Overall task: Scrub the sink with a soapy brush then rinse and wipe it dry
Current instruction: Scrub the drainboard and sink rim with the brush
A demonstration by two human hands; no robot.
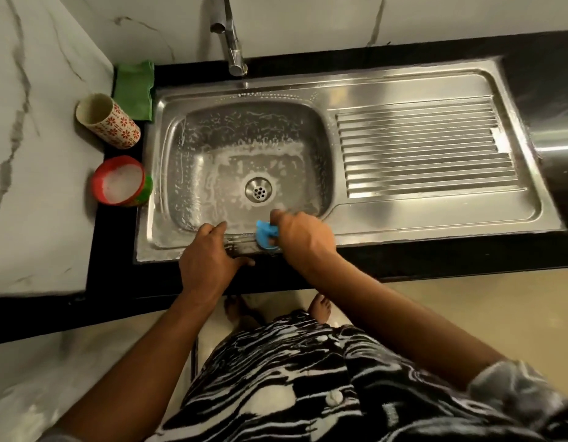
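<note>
The right hand (303,234) curls its fingers round the small blue plastic brush (266,235), pressing it onto the near rim of the foamy stainless steel sink (168,247), while the left hand (209,250), fingers straight and flat just left of them, seemingly braces the scrubbing.

Wearing a loose garment (276,378) printed in black-and-white wavy stripes, spreading below the left hand (209,253) and the right hand (303,236). Carrying a round white button (334,398) on the front, below the right hand. Ending in a short sleeve (515,387), greyer and blurred, far up the arm from the right hand. Leaving both forearms (388,314) bare back from the wrists. Showing bare feet (321,309) past the garment's edge, just below the two hands.
</note>
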